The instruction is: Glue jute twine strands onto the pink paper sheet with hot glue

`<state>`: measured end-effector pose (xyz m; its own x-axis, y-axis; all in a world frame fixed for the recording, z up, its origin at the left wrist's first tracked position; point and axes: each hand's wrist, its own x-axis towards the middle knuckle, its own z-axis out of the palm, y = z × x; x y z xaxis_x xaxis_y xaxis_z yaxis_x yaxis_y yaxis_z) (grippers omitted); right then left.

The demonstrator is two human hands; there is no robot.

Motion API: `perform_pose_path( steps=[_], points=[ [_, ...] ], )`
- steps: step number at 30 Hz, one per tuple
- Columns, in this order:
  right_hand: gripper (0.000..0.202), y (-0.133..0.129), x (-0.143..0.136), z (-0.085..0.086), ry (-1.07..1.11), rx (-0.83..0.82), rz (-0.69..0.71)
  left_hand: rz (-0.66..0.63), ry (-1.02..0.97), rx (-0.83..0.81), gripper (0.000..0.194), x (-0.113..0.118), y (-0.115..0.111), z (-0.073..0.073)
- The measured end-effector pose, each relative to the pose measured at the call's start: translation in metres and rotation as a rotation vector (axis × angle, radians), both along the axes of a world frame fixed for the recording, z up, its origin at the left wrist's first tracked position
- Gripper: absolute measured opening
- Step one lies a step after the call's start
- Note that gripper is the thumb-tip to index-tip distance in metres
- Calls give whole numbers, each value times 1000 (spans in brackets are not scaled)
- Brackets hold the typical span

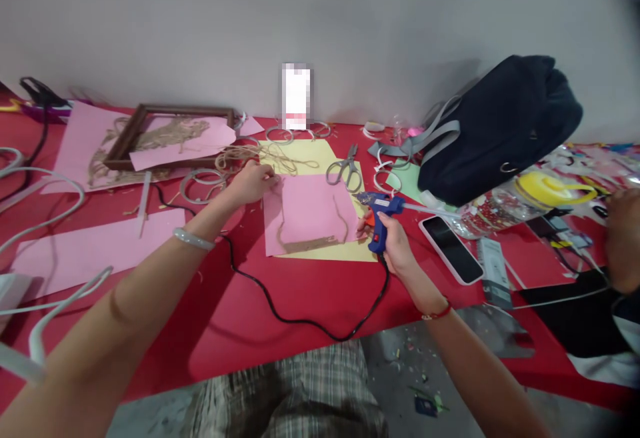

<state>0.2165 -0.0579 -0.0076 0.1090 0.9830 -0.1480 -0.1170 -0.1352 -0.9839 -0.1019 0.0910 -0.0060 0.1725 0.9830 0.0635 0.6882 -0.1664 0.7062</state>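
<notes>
A person's two bare hands work over a red worktop [320,291], near the middle of the frame. The right hand [395,245], right of centre, has its grip closed around a blue hot glue gun [381,205], with the nozzle pointing left towards the right edge of a pink sheet [310,201]. A translucent glue stick [425,209] juts from the gun's back end, and a black cord [300,321] loops below it towards the left. The left hand [254,181] is at the pink sheet's upper left corner, fingers curled and close together; I cannot tell whether its grip holds anything.

The pink sheet lies at the centre of the frame, over a yellow sheet [325,151], with strands of twine along its left and right sides and a brown band across its bottom. A loose tangle of twine [235,155] spreads just above the left hand. Grey-handled scissors [349,162] lie right of the tangle.

At upper left is a brown picture frame [185,110]; at upper right, a dark bag [500,131]. Below the bag are a yellow-lidded bottle [493,211] and a phone [453,250] (lying flat, screen dark).
</notes>
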Motion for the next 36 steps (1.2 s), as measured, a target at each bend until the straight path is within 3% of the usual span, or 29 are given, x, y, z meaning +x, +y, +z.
perform_pose_path(
  steps=[6, 10, 15, 19, 23, 25, 29, 31, 36],
  points=[
    [39, 0, -8, 6, 0, 18, -29, -109, -154, -147, 31, -2, -14, 16],
    [38, -20, -2, 0, -23, 32, -14, -208, -186, -147, 39, -17, -50, 18],
    [27, -59, 16, -2, -89, 39, -43, -228, -210, -149, 41, -32, -94, 7],
    [28, -86, 24, 18, -88, 47, -84, -168, -241, -147, 48, -36, -107, -2],
    [32, -109, 21, 45, -18, 74, -170, -94, -384, -205, 50, -35, -112, -2],
    [32, -116, 19, 50, 30, 65, -168, -25, -467, -237, 48, -32, -114, -3],
    [32, -107, 13, 41, 80, 29, -160, 104, -703, -303, 41, -23, -121, -2],
    [33, -94, 7, 32, 73, 23, -169, 159, -710, -299, 38, -21, -127, 1],
    [38, -71, -9, 22, 110, -55, -158, 142, -295, -145, 20, -40, -161, 6]
  ],
)
